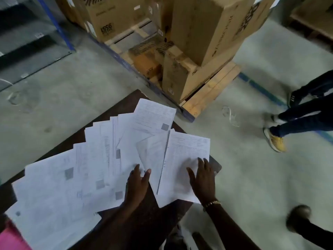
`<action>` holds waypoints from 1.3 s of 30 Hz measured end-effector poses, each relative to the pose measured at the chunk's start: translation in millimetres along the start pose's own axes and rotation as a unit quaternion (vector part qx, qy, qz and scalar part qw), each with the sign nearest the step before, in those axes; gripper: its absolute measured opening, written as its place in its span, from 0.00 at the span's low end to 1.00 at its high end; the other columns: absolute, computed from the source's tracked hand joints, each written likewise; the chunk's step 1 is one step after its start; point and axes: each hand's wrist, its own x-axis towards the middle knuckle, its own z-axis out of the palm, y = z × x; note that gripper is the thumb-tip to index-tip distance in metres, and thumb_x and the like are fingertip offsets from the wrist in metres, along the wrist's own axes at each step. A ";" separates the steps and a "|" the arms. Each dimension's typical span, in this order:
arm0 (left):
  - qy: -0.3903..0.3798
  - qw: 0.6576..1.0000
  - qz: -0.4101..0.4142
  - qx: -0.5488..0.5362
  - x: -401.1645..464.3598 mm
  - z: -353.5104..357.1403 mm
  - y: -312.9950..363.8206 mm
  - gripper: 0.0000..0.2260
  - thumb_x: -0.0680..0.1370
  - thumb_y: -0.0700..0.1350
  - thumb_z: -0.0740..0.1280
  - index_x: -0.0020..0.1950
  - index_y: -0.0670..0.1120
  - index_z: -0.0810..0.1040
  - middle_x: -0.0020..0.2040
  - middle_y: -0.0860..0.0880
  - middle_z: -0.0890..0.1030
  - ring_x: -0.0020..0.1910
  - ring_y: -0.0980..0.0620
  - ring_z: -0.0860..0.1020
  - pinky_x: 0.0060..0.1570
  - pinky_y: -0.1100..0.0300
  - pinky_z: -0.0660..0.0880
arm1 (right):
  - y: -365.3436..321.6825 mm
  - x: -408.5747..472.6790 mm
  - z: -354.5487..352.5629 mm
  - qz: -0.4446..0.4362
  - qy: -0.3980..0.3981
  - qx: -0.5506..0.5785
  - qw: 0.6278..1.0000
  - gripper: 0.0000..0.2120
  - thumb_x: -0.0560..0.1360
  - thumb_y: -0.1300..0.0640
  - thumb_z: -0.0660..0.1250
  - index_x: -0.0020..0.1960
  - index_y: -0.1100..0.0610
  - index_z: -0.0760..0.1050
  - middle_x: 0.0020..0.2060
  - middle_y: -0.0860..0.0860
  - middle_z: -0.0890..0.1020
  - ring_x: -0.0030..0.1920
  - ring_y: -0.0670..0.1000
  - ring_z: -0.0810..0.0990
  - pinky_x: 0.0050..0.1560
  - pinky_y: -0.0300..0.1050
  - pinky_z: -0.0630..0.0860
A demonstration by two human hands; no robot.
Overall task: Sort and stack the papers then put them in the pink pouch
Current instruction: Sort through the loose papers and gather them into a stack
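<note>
Several white printed papers [75, 177] lie fanned out across a dark brown table [144, 219]. My left hand [137, 184] rests flat on the near edge of the middle sheets, fingers slightly apart. My right hand [203, 179], with a bracelet at the wrist, lies palm down with spread fingers on the rightmost sheet [187, 156], which overhangs the table's right edge. A corner of the pink pouch [10, 239] shows at the bottom left, partly under the papers.
Cardboard boxes [203, 33] are stacked on a wooden pallet [210, 94] beyond the table. Legs and shoes of other persons [281, 130] stand on the concrete floor at right. A dark shoe [297, 221] is at lower right. Metal shelving [27, 42] stands far left.
</note>
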 end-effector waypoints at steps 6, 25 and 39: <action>0.014 0.997 -0.072 -0.030 22.1 15.4 31.4 0.27 0.79 0.58 0.69 0.69 0.41 0.72 0.61 0.40 0.82 0.60 0.39 0.81 0.54 0.52 0.76 | 24.3 46.4 -4.4 0.101 -0.088 -0.041 0.990 0.52 0.75 0.26 0.64 0.82 0.63 0.55 0.77 0.65 0.68 0.77 0.66 0.66 0.75 0.70 0.60; -0.001 0.992 0.046 -0.121 52.7 34.6 36.7 0.26 0.71 0.51 0.78 0.65 0.48 0.72 0.55 0.49 0.84 0.52 0.49 0.84 0.48 0.52 0.84 | 2.9 46.8 18.8 0.023 -0.043 0.006 0.999 0.53 0.76 0.27 0.63 0.85 0.60 0.49 0.83 0.64 0.57 0.83 0.63 0.55 0.83 0.62 0.54; -0.077 0.975 0.122 -0.166 92.0 22.2 60.7 0.23 0.78 0.42 0.73 0.71 0.52 0.71 0.62 0.57 0.78 0.61 0.57 0.78 0.49 0.75 0.77 | -34.9 76.6 16.0 0.062 -0.038 0.335 0.939 0.52 0.70 0.34 0.78 0.82 0.47 0.53 0.79 0.47 0.67 0.78 0.51 0.69 0.76 0.59 0.71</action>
